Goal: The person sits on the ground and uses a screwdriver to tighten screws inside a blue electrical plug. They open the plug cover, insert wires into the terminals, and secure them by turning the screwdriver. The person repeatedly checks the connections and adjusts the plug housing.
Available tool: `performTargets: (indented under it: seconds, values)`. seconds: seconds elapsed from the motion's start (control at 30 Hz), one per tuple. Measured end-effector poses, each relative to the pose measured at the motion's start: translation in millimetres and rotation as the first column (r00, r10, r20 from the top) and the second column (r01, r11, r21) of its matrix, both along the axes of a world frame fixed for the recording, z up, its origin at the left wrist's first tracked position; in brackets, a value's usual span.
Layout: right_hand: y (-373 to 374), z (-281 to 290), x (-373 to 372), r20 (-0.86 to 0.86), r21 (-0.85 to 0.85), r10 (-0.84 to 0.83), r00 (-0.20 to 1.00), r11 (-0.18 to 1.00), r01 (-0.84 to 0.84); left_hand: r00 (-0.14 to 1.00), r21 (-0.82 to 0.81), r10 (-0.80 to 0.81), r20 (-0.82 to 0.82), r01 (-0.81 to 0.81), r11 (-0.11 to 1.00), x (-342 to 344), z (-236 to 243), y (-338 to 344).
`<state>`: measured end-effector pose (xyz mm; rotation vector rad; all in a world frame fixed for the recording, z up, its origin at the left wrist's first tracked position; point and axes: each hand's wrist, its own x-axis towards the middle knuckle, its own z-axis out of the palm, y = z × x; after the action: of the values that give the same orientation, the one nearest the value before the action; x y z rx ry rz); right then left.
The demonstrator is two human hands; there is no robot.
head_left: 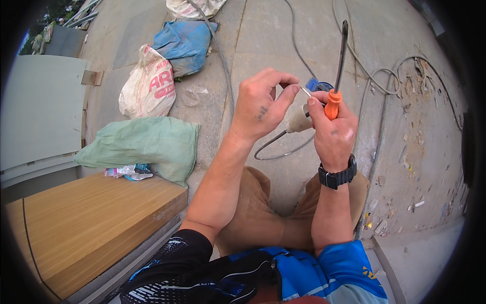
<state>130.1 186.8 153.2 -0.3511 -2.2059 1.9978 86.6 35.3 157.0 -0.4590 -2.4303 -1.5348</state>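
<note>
My left hand (260, 106) is closed in a pinch, thumb against forefinger, at the end of a thin whitish wire (305, 91). The wire's other end runs to the fingertips of my right hand (335, 133). That hand is closed round a screwdriver (333, 104) with an orange handle, its dark shaft pointing up and away from me. Just beyond the fingers sits a blue round plug-like part (319, 85). Below it, between my hands, is a pale cylindrical housing (298, 120), partly hidden by my right hand. A dark cable (268, 143) leads from its lower end.
Left of me stands a wood-grain board (101, 218) with a green sack (147, 144) on its far end. Beyond are a white printed sack (148, 86) and a blue sack (185, 46). Long cables (385, 76) loop over the concrete floor; debris (417, 121) lies at right.
</note>
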Motion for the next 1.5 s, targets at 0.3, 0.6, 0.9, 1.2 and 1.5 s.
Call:
performTargets:
  seconds: [0.3, 0.6, 0.9, 1.2, 1.5]
  values:
    - [-6.1, -0.8, 1.4, -0.014, -0.067, 0.011, 1.0, 0.998, -0.012, 0.869, 0.456, -0.09, 0.486, -0.164, 0.875, 3.0, -8.4, 8.8]
    - [-3.6, -10.4, -2.3, -0.15, 0.071, -0.02, 0.988, 0.997, 0.031, 0.777, 0.557, -0.259, 0.574, -0.138, 0.819, -4.0, -1.3, 1.2]
    - [-6.0, -9.8, -2.2, -0.207, 0.198, 0.028, 0.978, 0.98, 0.014, 0.741, 0.668, -0.325, 0.588, -0.218, 0.711, 1.1, -3.9, 6.6]
    - [-4.8, -0.4, 0.8, 0.023, -0.128, -0.009, 1.0, 0.992, 0.012, 0.721, 0.714, -0.38, 0.58, -0.223, 0.664, -7.6, -3.5, -7.5]
    - [7.8, -2.9, -0.1, 0.031, -0.564, 0.174, 0.984, 0.816, -0.127, 0.375, 0.489, -0.397, 0.838, -0.193, 0.851, -24.8, -41.6, -0.8]
